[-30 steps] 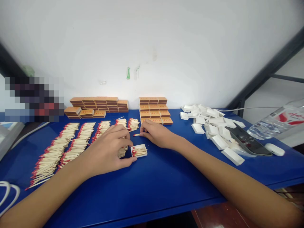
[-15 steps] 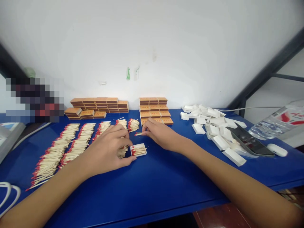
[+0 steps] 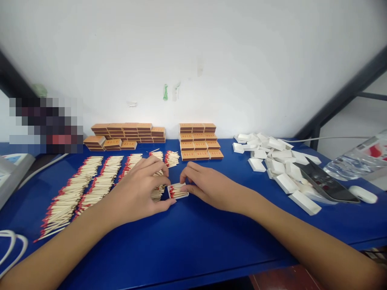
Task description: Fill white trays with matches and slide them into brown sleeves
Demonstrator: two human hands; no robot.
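A small white matchbox tray (image 3: 183,196) lies on the blue table with red-tipped matches (image 3: 175,191) in it. My left hand (image 3: 142,183) holds the tray's left end, thumb at the near side and bent fingers at the far side. Over the tray's right end, my right hand (image 3: 208,186) pinches thumb and fingers together on matches, which its fingertips partly hide. Long rows of loose matches (image 3: 65,197) run along the left, some passing beneath my left hand.
Orange matchboxes stand in a left stack (image 3: 130,131) and a stepped right stack (image 3: 198,145) by the wall. At right are piled white trays (image 3: 276,159), a phone (image 3: 328,183), a white earphone case (image 3: 363,194) and a plastic bottle (image 3: 350,163). White cable loops (image 3: 13,245) lie at left.
My right hand has come down and nearer, carrying matches from beyond the tray to its right end. My left hand stays at the tray. The view has shifted slightly.
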